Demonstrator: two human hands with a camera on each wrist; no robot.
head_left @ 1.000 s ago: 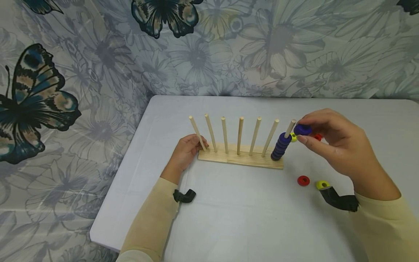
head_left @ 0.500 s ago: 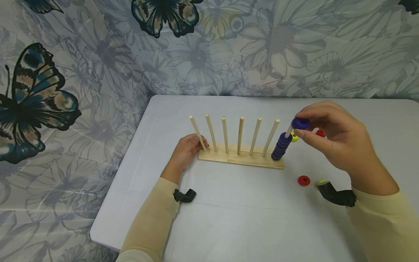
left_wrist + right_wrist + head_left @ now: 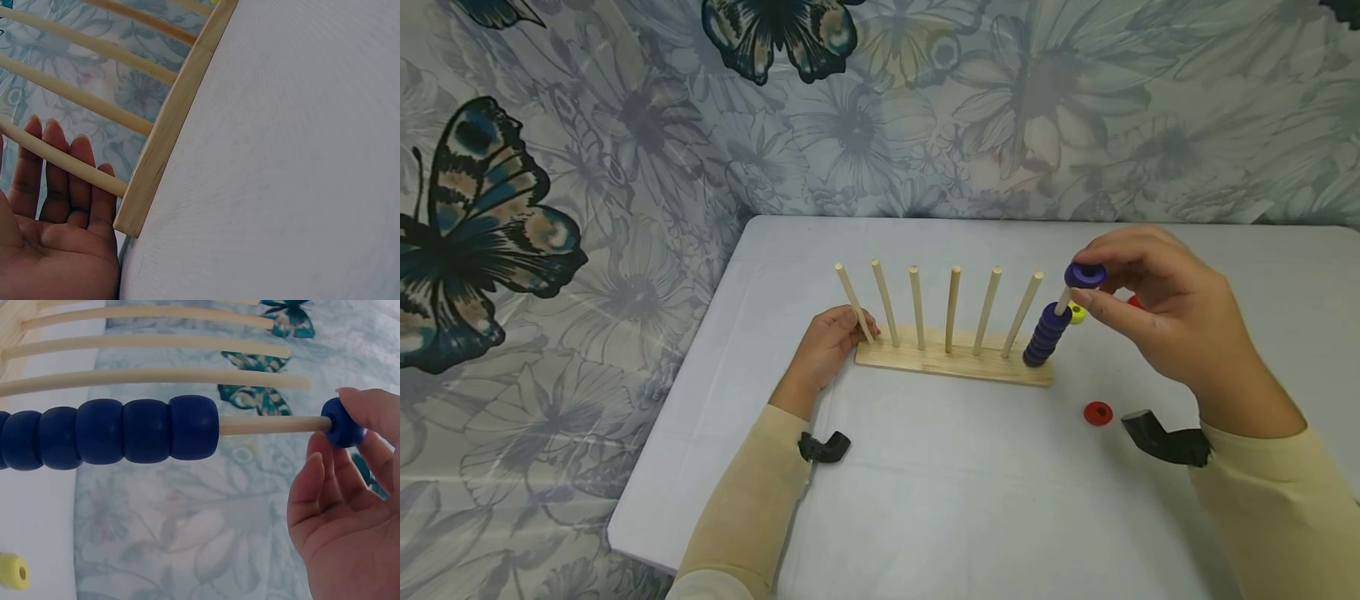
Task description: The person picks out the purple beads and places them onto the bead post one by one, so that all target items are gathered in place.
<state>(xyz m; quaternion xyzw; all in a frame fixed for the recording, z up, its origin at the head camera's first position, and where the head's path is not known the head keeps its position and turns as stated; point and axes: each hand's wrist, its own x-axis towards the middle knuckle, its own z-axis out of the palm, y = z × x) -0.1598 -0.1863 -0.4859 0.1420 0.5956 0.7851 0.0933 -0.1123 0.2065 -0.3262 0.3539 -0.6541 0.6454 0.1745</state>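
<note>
A wooden peg rack stands on the table with a row of upright pegs. My left hand holds the leftmost peg, its fingers behind the dowel in the left wrist view; the thumb is mostly out of that view. On the rightmost peg sits a stack of several dark blue beads. With thumb and fingers my right hand pinches another blue bead at that peg's tip. The peg end meets the bead's hole in the right wrist view, with bare dowel between bead and stack.
A red bead lies on the white table in front of the rack's right end. Behind the stack are a yellow bead and another red bead, partly hidden by my right hand. Patterned cloth hangs behind the table.
My right hand has risen and moved left, bringing the blue bead from beside the rightmost peg onto its tip. The right wrist strap now hides the front yellow bead. The left hand stays put.
</note>
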